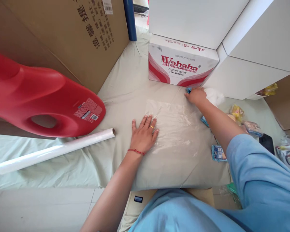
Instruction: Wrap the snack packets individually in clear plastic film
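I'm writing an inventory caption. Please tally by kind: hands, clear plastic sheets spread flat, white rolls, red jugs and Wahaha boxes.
Hands: 2 (left hand, right hand)
Clear plastic sheet: 1
White roll: 1
Red jug: 1
Wahaha box: 1
Total: 6

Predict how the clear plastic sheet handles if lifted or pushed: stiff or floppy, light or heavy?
Probably floppy: the plastic sheet lies thin and wrinkled. Likely light for its size, since the cloth shows through it. Pushed from the edge by the left hand, it may bunch up, given its creases.
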A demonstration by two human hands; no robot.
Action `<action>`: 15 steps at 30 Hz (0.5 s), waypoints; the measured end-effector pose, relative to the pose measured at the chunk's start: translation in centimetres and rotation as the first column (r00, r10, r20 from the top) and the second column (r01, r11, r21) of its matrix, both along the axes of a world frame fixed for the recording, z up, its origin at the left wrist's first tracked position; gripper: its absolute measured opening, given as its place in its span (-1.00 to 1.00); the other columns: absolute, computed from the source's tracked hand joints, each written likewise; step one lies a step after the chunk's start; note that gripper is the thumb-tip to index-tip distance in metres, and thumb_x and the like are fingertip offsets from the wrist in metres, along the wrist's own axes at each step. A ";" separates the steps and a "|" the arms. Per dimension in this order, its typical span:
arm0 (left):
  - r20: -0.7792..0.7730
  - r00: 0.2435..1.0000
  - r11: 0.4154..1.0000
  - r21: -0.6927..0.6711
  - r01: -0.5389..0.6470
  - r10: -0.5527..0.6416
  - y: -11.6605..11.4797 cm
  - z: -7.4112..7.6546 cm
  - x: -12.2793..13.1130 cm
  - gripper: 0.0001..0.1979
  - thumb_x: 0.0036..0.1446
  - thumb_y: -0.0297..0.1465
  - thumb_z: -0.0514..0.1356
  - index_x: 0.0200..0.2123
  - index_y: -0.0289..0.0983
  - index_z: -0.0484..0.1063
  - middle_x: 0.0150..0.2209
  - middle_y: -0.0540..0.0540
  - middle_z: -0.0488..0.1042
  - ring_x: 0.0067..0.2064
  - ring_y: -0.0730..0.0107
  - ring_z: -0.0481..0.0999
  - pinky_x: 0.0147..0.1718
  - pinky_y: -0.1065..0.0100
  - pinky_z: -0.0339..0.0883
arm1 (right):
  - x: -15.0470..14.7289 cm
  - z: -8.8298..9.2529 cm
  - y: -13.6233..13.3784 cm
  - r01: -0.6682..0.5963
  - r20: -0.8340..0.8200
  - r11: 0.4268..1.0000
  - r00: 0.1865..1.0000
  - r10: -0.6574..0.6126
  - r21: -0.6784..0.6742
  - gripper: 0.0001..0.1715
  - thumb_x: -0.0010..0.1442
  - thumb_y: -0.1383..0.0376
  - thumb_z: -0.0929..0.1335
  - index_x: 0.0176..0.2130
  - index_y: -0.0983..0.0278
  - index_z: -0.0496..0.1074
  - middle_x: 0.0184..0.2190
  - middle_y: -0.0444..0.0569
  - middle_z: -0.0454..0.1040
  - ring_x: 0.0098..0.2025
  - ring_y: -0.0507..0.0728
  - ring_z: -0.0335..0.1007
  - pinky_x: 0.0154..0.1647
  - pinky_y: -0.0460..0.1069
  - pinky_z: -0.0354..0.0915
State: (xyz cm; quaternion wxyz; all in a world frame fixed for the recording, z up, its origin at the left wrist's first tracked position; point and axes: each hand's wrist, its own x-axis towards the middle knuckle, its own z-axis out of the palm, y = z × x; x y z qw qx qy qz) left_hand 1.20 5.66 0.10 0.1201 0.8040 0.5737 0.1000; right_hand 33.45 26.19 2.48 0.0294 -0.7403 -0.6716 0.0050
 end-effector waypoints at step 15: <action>-0.017 1.000 1.000 0.019 0.008 -0.008 0.0 -0.2 -0.2 -0.43 0.49 -0.15 -0.14 0.45 -0.13 0.22 0.53 -0.14 0.12 0.54 0.05 0.07 0.46 -0.41 -0.28 | 2.0 3.3 -2.8 -0.111 0.058 0.978 0.991 0.123 -0.175 -0.53 0.40 0.29 0.26 0.22 0.44 0.32 0.10 0.40 0.47 0.11 0.39 0.44 0.11 0.21 0.33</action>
